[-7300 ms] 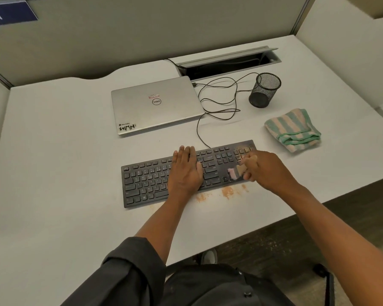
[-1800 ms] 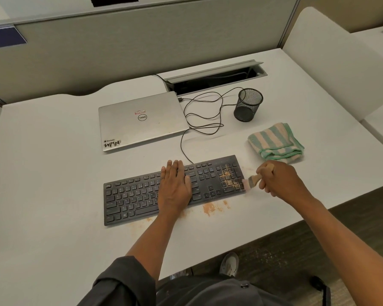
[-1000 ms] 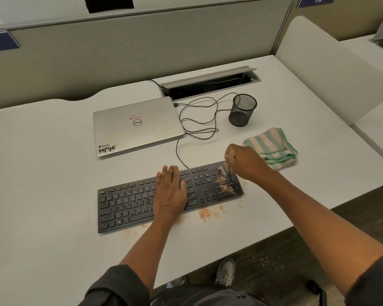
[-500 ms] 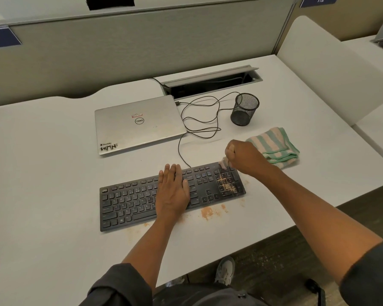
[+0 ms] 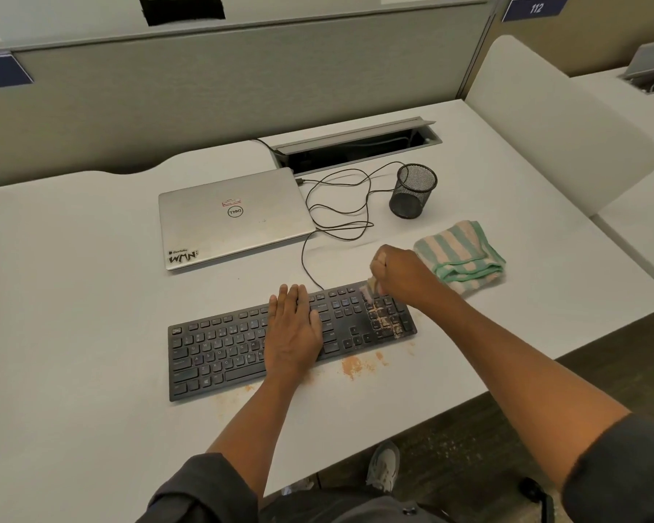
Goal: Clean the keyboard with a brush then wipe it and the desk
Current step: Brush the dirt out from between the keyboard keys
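Observation:
A black keyboard (image 5: pixel 219 349) lies on the white desk (image 5: pixel 72 334), with orange dust over its right-hand number keys. My left hand (image 5: pixel 293 330) rests flat on the keyboard's middle, fingers straight. My right hand (image 5: pixel 401 273) grips a small brush (image 5: pixel 367 290) above the keyboard's far right corner, bristles down on the top keys. Orange dust (image 5: pixel 353 366) is scattered on the desk just in front of the keyboard. A folded striped cloth (image 5: pixel 465 254) lies right of my right hand.
A closed silver laptop (image 5: pixel 231 217) sits behind the keyboard, with a looped black cable (image 5: pixel 337 209) beside it. A black mesh cup (image 5: pixel 412 190) stands at the back right near an open cable hatch (image 5: pixel 355 145). The desk's front edge runs close under my right forearm.
My right hand with the brush went from the keyboard's right end to its far right corner and now brushes the top keys there. My left hand has stayed flat on the keyboard.

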### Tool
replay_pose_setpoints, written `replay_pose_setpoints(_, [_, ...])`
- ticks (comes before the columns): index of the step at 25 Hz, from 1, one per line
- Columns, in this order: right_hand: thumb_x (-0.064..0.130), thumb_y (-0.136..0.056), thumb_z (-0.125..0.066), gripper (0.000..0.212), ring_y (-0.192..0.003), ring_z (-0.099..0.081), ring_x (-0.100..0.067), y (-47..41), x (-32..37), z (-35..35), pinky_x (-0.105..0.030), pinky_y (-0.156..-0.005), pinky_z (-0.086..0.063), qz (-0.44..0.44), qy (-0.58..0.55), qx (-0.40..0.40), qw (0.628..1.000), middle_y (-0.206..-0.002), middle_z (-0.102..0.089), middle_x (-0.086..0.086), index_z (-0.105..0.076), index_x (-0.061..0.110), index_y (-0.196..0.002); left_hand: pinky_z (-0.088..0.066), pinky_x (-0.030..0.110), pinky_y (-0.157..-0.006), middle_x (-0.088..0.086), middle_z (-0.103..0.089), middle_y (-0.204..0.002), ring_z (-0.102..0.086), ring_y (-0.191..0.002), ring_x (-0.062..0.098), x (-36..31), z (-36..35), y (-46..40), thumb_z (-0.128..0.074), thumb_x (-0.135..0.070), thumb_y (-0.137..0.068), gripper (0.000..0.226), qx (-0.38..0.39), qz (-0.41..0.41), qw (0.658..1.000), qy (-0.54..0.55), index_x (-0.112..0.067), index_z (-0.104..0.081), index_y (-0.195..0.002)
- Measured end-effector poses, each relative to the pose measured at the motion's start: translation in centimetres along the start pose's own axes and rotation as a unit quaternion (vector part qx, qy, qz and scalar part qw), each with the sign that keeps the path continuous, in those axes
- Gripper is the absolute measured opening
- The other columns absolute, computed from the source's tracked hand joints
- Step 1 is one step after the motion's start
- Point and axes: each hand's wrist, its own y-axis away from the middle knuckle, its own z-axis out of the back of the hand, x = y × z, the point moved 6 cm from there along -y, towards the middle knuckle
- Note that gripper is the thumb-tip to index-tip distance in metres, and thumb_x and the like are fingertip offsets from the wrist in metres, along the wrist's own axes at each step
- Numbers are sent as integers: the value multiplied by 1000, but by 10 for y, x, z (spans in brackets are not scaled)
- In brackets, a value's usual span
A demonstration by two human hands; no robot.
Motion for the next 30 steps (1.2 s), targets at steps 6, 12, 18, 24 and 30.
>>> replay_pose_setpoints(6, [17,-90,-45,24,-72,-67,-27,-4,-10,-2,-39,-77,-57,-50,39,59,996,-75,-71,-12,-61,7,-76,2,40,-127,15,-31,-162,-15,-155,29,0,-1,-1,-7,-41,-97,75,-2,0,1000,2,-3,-27,-158])
replay_pose_setpoints(12, [17,-94,-43,23,-81,-66,-29,-2,3,-1,-36,-73,-51,-27,37,24,999,-80,-70,-12,-62,3,-90,1,41,-128,15,-29,-163,-14,-155,29,0,-1,-1,-9,-40,-98,73,0,0,1000,-1,-3,-25,-158])
replay_pose_setpoints(18, [22,-97,-43,21,-67,-64,-17,36,-14,3,-32,-63,-50,-6,-8,-11,1000,-68,-68,0,-58,16,-83,3,40,-128,14,-24,-165,-10,-156,28,0,-2,-2,-27,-34,-106,62,10,5,1000,1,-4,-21,-160])
replay_pose_setpoints(24, [23,-95,-47,15,-73,-66,-18,32,-26,-10,-38,-69,-55,-35,-110,-60,992,-72,-70,-1,-59,21,-86,0,42,-128,16,-30,-162,-16,-155,30,1,0,-1,-15,-39,-100,69,3,1,1000,-4,-3,-25,-158])
replay_pose_setpoints(30, [22,-96,-47,14,-75,-65,-23,22,-35,12,-33,-65,-49,-66,-69,-84,992,-78,-69,-5,-59,19,-89,5,39,-127,15,-28,-164,-13,-155,28,1,0,-1,-27,-33,-105,61,0,3,1000,2,-3,-23,-159])
